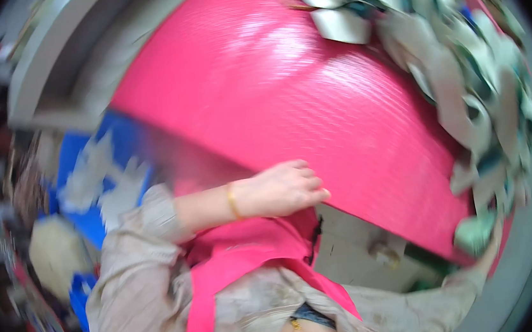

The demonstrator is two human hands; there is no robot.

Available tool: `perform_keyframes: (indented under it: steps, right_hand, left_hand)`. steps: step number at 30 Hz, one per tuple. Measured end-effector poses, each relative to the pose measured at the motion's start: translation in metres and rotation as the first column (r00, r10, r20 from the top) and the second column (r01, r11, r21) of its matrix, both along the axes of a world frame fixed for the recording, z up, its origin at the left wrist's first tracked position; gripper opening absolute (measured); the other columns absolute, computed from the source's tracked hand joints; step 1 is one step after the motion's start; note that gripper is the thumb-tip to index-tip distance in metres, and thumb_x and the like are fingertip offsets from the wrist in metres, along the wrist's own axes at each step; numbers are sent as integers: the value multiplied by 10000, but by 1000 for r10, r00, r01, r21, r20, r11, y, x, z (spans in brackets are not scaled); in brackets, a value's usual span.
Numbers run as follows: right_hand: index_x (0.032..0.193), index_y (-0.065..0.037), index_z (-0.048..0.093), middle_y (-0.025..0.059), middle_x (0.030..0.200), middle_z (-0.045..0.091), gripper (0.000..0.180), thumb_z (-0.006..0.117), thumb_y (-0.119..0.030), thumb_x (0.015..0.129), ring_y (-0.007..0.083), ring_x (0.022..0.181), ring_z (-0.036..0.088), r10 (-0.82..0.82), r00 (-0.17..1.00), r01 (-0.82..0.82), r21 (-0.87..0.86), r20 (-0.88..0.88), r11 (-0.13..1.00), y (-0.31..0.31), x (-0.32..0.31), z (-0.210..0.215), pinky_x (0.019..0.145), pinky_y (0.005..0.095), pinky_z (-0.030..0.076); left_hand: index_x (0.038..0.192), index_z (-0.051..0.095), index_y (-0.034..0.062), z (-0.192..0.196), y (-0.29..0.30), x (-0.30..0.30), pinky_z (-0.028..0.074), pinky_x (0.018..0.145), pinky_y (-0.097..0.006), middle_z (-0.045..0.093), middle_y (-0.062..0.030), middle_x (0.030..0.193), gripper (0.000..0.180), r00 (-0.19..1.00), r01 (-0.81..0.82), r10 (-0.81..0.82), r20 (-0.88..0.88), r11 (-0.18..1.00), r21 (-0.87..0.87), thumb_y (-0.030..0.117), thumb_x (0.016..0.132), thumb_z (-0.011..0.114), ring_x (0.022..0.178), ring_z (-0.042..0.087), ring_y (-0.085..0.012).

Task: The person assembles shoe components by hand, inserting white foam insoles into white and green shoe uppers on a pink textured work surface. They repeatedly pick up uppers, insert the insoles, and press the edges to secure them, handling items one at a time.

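My left hand (284, 188) is in front of my body, over the near edge of the pink-covered table (260, 102). Its fingers are curled in, and no object shows in them. A yellow band (233, 201) circles that wrist. At the lower right, my right arm reaches out to the table's right end. My right hand (493, 245) is blurred beside a pale green rounded thing (474, 235); its fingers are hidden. Above it, a long heap of white and green curled strips (456, 77) lies along the table's right side.
A pale grey raised-edge surface (45, 72) borders the table at upper left. Left of me are a blue sheet or bag with white scraps (97, 176) and a round cream thing (59, 250). Tiled floor (350, 238) shows below the table edge. Motion blurs the view.
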State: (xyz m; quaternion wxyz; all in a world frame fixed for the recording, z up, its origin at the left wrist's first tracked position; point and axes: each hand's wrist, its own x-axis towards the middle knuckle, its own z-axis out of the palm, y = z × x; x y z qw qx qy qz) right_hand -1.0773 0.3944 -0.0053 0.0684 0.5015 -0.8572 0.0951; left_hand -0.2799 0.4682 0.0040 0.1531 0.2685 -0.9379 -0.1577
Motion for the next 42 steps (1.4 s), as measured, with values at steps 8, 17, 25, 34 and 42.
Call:
perform_keyframes:
  steps: [8,17,25,34,42]
  right_hand:
    - [1220,2,468,135,1198,522,382,395,-249,941,229,1079,508,652,672,-632,-186,351,752,-55,382,43,917,327,396]
    - [1165,-22,509,203,1077,538,381,526,20,787,358,966,548,872,-63,-968,183,485,-171,5,776,39,837,388,443]
    - [883,16,483,234,881,496,103,509,-63,822,401,736,520,957,59,-951,307,284,-32,7,836,17,609,462,409]
    - [808,32,491,222,784,507,77,474,-43,809,414,731,507,967,155,-881,470,203,42,4,866,17,621,476,395]
    - [807,34,483,225,772,491,72,480,-37,800,418,717,495,971,144,-913,405,193,55,7,863,11,617,472,387]
  left_hand:
    - [993,612,76,-26,126,152,486,692,-326,643,-65,847,205,682,-596,659,-318,752,280,159,810,576,767,614,-222]
    - [1111,530,11,-174,341,529,433,854,-328,578,-124,1114,334,-938,-79,335,-86,34,996,220,850,525,928,574,-242]
    - [1270,297,-58,-247,390,684,369,952,-427,424,-248,1244,746,-907,3,-327,-265,-634,773,220,681,662,1129,467,-314]
    - [1273,369,35,-219,359,729,333,979,-453,415,-186,1281,619,-934,87,61,351,-917,390,174,717,604,1155,444,-319]
    - [1212,479,107,-234,336,746,136,1064,-511,471,-85,1245,418,-866,-418,498,-47,-770,-482,125,795,501,1252,327,-245]
